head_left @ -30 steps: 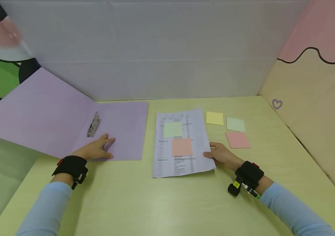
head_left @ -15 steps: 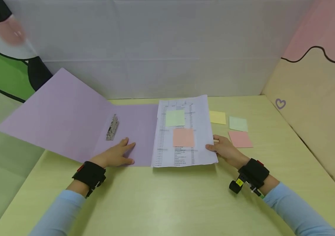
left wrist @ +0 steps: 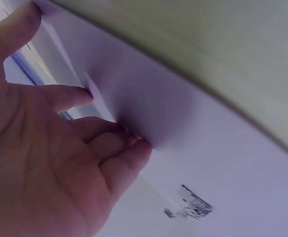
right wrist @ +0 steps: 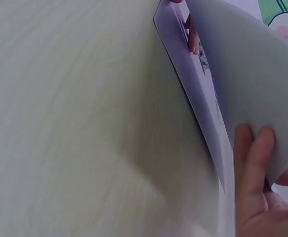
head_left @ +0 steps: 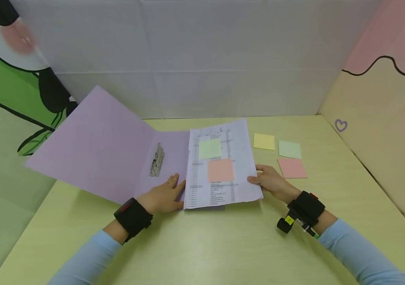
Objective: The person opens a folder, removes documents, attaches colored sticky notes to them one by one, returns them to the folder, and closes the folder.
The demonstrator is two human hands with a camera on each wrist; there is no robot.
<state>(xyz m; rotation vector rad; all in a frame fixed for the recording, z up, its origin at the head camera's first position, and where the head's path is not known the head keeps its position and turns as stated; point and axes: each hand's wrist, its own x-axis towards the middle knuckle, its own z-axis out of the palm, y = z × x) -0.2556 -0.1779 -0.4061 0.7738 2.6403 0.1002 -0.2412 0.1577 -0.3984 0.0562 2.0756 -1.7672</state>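
A purple folder [head_left: 99, 142] lies spread, its left cover tilted up, with a metal clip [head_left: 157, 160] near the spine. My left hand [head_left: 163, 198] rests on the folder's right panel, fingers spread; the left wrist view has its fingertips on the purple surface [left wrist: 208, 128]. My right hand [head_left: 277, 184] pinches printed sheets [head_left: 239, 158] by their right edge. They are held over the folder's right panel and hide most of it; in the right wrist view the sheets [right wrist: 262, 79] slant above the panel [right wrist: 193, 89]. A green sticky note [head_left: 210, 149] and a pink one [head_left: 221, 170] are on the top sheet.
Right of the sheets, a yellow sticky note [head_left: 264, 141], a pale green one [head_left: 289, 149] and a pink one [head_left: 292, 168] lie on the light wooden table [head_left: 195, 245]. A grey-white wall panel [head_left: 195, 95] stands along the back edge.
My left hand has slid the folder to the right, and its right panel is now beneath the sheets. My right hand has raised the sheets and kept its grip on them.
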